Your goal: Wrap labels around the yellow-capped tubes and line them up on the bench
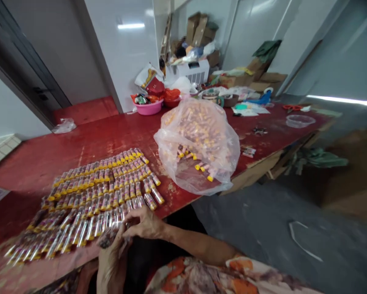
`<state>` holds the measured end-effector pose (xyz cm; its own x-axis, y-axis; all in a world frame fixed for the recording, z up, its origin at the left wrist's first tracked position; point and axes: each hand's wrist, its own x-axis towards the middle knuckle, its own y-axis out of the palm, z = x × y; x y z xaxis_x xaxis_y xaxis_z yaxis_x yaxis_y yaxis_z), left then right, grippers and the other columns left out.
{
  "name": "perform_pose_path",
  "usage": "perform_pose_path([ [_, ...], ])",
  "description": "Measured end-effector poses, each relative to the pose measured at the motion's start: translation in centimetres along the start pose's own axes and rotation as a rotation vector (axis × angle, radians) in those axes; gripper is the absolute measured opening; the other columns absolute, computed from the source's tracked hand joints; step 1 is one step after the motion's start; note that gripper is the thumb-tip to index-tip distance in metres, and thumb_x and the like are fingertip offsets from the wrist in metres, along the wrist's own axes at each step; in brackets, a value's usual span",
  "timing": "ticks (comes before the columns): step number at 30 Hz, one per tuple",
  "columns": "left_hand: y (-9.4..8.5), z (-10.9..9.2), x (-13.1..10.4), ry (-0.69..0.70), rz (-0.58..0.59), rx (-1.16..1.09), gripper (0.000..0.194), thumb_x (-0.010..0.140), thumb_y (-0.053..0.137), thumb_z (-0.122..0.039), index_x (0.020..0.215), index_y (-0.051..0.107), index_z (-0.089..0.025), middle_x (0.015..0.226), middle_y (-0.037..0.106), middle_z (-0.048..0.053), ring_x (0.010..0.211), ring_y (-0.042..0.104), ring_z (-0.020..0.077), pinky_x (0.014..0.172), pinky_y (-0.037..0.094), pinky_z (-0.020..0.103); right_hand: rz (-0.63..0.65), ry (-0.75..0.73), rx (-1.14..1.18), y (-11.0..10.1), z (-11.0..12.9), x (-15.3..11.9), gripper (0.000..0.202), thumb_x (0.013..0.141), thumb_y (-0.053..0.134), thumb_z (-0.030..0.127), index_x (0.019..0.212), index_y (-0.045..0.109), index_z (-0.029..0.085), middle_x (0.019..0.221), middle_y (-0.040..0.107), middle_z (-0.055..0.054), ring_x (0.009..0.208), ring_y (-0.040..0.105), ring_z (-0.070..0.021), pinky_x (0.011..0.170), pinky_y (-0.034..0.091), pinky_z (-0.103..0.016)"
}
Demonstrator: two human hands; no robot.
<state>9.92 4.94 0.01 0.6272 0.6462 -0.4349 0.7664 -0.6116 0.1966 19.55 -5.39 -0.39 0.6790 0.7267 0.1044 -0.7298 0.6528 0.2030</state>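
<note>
My left hand is at the table's front edge, its fingers curled around a small bundle of dark, shiny pieces whose kind I cannot make out. Over it reaches my right hand, thumb and fingers pinched together at the left hand's fingertips; whatever lies in that pinch is hidden. Just beyond both hands, several rows of small clear tubes with yellow ends and pink-purple labels lie side by side. To their right, an open clear plastic bag bulges with many pink-and-yellow tubes, a few lying loose at its mouth.
The red table has a worn front edge. Along its back are a pink basin, red bags and a white box-like appliance. Red-handled scissors and a clear plastic tub lie at the right. Cardboard stands beside the table.
</note>
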Motion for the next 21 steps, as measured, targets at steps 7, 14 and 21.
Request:
perform_pose_path([
  [7,4.5,0.6,-2.3,-0.130,0.121,-0.025,0.019,0.068,0.076,-0.015,0.082,0.068,-0.024,0.086,0.071,-0.002,0.075,0.066,0.0139,0.063,0.054,0.020,-0.259,0.022,0.119,-2.2,0.0,-3.9,0.019,0.064,0.075,0.028,0.073,0.065,0.015,0.060,0.058,0.004,0.054,0.051,-0.0096,0.052,0.039,-0.021],
  [14,5.5,0.7,-3.3,-0.110,0.053,-0.061,0.022,0.063,0.079,-0.011,0.076,0.065,-0.023,0.074,0.068,-0.006,0.064,0.064,0.0107,0.056,0.054,0.019,-0.440,-0.020,-1.271,-15.0,5.0,-6.4,0.022,0.091,0.045,0.013,0.094,0.067,0.012,0.097,0.065,-0.010,0.092,0.059,-0.0186,0.084,0.046,-0.030],
  [21,6.5,1.3,-4.0,-0.106,0.118,-0.062,0.032,0.056,0.085,-0.014,0.080,0.066,-0.021,0.073,0.068,-0.005,0.060,0.063,0.0114,0.052,0.054,0.019,-0.393,0.158,-1.662,-26.6,5.3,-6.2,0.033,0.076,0.043,0.001,0.100,0.066,0.008,0.120,0.058,-0.021,0.119,0.044,-0.0340,0.094,0.038,-0.047],
])
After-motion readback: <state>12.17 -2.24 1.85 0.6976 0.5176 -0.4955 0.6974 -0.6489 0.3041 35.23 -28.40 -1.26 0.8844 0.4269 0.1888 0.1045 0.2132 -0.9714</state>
